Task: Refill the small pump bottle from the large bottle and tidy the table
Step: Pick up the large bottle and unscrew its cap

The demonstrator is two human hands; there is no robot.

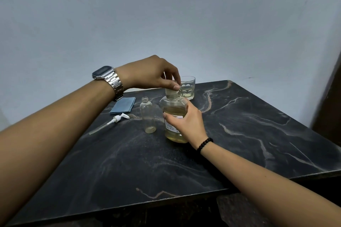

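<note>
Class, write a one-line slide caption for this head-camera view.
Right hand steadies the large bottle while left hand grips its cap; small bottle stands open, pump lying alongside.

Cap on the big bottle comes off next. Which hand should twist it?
Left. The left hand already pinches the cap from above, while the right hand wraps the large bottle, steadying it upright on the table.

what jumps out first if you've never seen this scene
Two hands on the large bottle at the table's centre: the left hand grips its cap, the right hand steadies its body. Just left stands the open small bottle, its pump head lying beside it.
</note>
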